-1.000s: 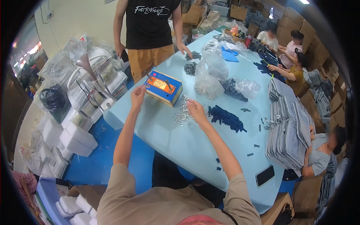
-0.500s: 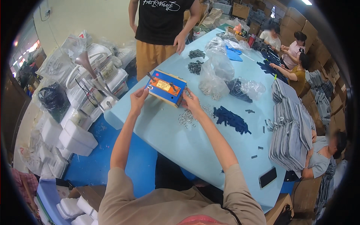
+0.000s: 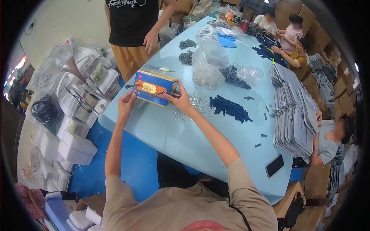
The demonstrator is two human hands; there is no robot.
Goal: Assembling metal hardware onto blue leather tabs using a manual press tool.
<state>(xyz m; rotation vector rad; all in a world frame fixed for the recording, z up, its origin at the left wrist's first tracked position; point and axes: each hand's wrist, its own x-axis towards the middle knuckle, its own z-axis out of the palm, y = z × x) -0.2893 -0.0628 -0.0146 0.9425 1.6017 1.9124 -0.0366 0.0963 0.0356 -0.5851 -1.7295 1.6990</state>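
A blue box (image 3: 163, 82) with an orange panel, a gold plate and two dark clamp-like fittings is tilted up above the near-left part of the table. My left hand (image 3: 125, 104) is closed at its lower left corner, thumb and fingertips pinched by a small metal part. Across from it, my right hand (image 3: 182, 99) grips the right side, its thumb on the front face by the right dark fitting. The box's back and the fingers behind it are hidden. Close to my right hand, small shiny metal pieces (image 3: 189, 109) lie scattered on the table.
Navy fabric strips (image 3: 230, 109) lie right of the metal pieces. Beyond are clear plastic bags (image 3: 212, 57) and dark small parts (image 3: 186, 58). Grey fabric pieces (image 3: 293, 127) are stacked at the right edge, near a phone (image 3: 274, 166). A person (image 3: 133, 34) stands opposite; others work at right.
The view has shifted, so the table's things sit further left. My right thumb has moved onto the box's front face beside the dark fitting. A slim tool behind the box has come into sight.
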